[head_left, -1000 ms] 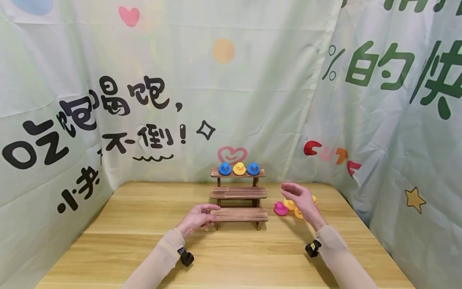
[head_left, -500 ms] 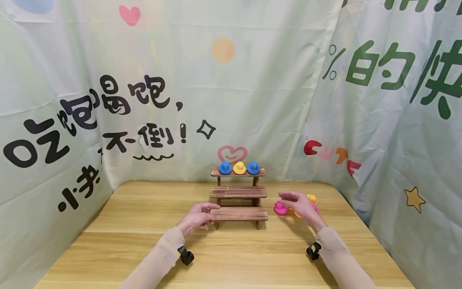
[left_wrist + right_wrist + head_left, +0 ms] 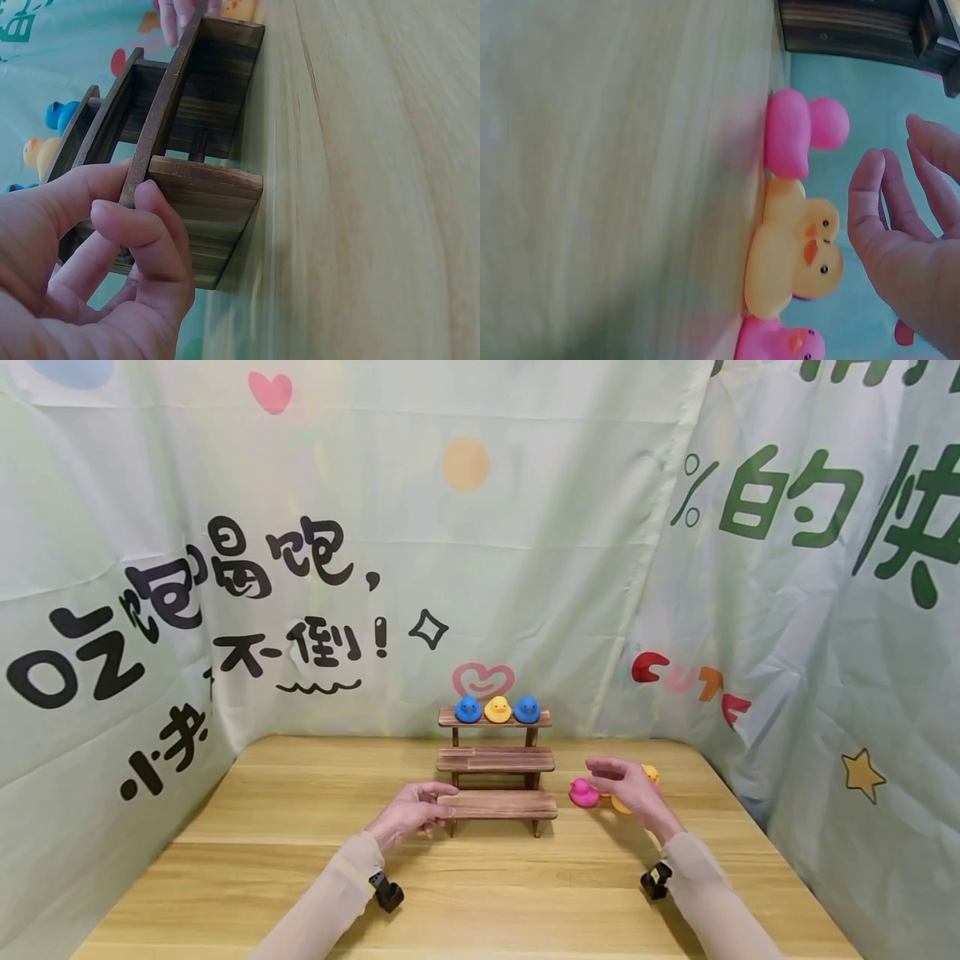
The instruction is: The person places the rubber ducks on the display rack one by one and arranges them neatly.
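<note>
Head view: the left hand [image 3: 408,814] pinches one end of the stripy brown wooden shelf [image 3: 495,760], which has three steps, on the table [image 3: 480,893]. The right hand [image 3: 633,789], bent fingers apart, hangs over smooth pink ducks [image 3: 582,793] and round yellow ducks [image 3: 769,270] beside the shelf.

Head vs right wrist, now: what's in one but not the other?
Only head: left hand at the lowest shelf; yellow duck between two blue ducks up top.
Only right wrist: the face of the lower pink duck.
Both: right hand, wooden rack, table, pink duck nearest the rack.
</note>
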Motion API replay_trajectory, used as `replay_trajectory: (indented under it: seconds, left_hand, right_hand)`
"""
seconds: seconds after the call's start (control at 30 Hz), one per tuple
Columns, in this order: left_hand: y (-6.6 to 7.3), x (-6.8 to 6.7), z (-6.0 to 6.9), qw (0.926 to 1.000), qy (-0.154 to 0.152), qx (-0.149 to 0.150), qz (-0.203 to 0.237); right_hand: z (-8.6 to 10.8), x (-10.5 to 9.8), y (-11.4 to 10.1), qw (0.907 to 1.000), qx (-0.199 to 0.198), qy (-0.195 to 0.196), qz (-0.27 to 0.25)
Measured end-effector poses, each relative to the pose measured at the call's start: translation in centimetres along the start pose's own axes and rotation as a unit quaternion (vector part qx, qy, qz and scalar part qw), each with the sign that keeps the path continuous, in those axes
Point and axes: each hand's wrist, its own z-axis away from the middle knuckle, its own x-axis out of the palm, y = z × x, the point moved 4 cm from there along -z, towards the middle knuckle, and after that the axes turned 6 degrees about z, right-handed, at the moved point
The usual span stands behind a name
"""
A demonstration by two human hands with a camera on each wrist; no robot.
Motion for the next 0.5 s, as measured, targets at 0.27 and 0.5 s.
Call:
replay_trajectory:
  seconds: [0.27,0.5]
  left_hand:
    - [0.1,0.0,-0.1,0.9999,-0.001,-0.007,0.011]
    - [-0.4,-0.2,-0.2,0.9999,0.001,-0.01,0.008]
  right_hand:
    - [-0.2,0.6,-0.6,0.999,-0.014,-0.026,0.034]
    - [-0.3,1.7,-0.8,0.9985,-0.024,-0.043,0.025]
